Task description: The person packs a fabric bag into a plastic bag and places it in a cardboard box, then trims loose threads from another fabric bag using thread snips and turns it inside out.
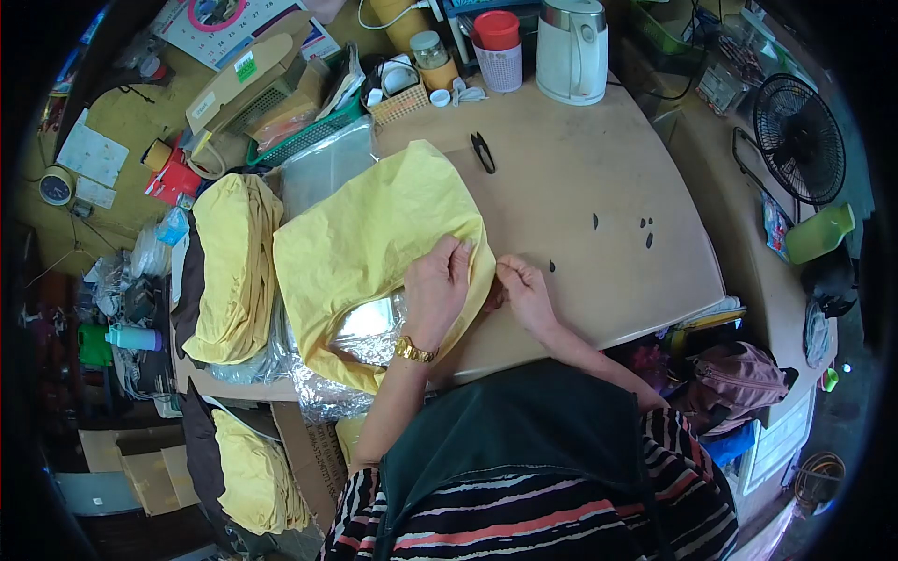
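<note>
A yellow cloth piece (374,220) lies spread on the brown table, with a curved opening at its lower part. My left hand (438,285), with a gold watch on its wrist, pinches the cloth near its right edge. Just right of that edge is my right hand (526,292), its fingers pressed together; what they hold, if anything, is too small to make out. Clear plastic (327,383) shows under the cloth and through its opening. Black thread snips (482,152) rest on the table above my hands. To the left sits a folded yellow stack (234,271).
A white kettle (571,51), a lilac cup (499,65) and a green basket (304,136) line the table's back edge. Small dark pieces (649,240) lie at the right. A black fan (798,138) stands far right. Another yellow stack (257,472) is lower left.
</note>
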{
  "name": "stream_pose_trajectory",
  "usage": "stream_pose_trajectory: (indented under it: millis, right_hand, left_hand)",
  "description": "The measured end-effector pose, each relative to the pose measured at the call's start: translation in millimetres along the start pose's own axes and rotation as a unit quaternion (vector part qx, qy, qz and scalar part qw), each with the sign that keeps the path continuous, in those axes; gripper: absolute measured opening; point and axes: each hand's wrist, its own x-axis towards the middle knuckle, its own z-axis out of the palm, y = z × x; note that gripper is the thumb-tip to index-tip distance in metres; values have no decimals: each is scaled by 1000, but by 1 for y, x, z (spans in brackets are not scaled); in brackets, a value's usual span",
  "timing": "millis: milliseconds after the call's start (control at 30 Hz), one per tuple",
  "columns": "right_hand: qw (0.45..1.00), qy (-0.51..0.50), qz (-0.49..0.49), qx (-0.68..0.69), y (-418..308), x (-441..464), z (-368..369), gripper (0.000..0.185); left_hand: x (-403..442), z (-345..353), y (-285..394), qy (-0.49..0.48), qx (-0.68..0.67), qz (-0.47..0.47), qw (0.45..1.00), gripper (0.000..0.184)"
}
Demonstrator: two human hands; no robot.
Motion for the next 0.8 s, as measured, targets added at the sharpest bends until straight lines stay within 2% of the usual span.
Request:
stream_pose_trajectory:
  millis: [67,100,167,233,300,333,367,400,433,467,533,600,633,700,733,800]
  right_hand:
    - [995,84,44,9,-6,3,-1,31]
    - [995,84,44,9,-6,5,-2,31]
    - [990,6,15,-137,-1,7,-5,32]
    - [989,11,-23,-149,11,11,-10,29]
    - [999,42,-23,-9,15,10,-12,24]
    - [999,42,-22,-10,13,11,-12,24]
    - [990,96,-31,97,9,13,-11,22]
    - [967,148,-39,203,6,16,-10,21]
    - [967,147,-38,203,10,18,-14,21]
    - [975,121,-30,184,14,20,-21,19]
    - [990,90,-30,102,8,16,-17,18]
    - [993,69,-42,81,7,16,-8,18]
    - [995,48,-57,61,5,17,-4,19]
    - [996,50,-32,60,-2,15,-2,21]
    - [997,36,-42,61,5,18,-7,21]
    - [996,27,-52,61,16,20,-14,22]
  left_hand:
    - [-4,1,5,-13,-4,0,1000,26]
    - [-6,3,7,-16,-4,13,1000,26]
    - [-10,4,6,-22,-2,27,999,26]
    - [-12,7,2,-5,4,42,999,26]
    - [-9,3,-8,14,9,34,999,25]
    - [-6,-2,-15,36,14,26,999,24]
    - [-1,-11,-26,37,13,26,999,24]
    - [5,-23,-40,76,-29,-21,996,23]
    - [7,-31,-48,113,-69,-69,989,23]
    - [7,-40,-38,114,-69,-70,989,23]
    - [5,-64,-14,-1,-26,-65,998,17]
    - [-12,-46,14,-3,-37,35,999,33]
    - [-16,-38,15,-1,-37,35,999,33]
    - [-20,-22,6,-96,122,50,987,44]
    - [-20,-19,1,-96,122,52,987,44]
    - [-20,-17,-7,-131,66,-12,989,50]
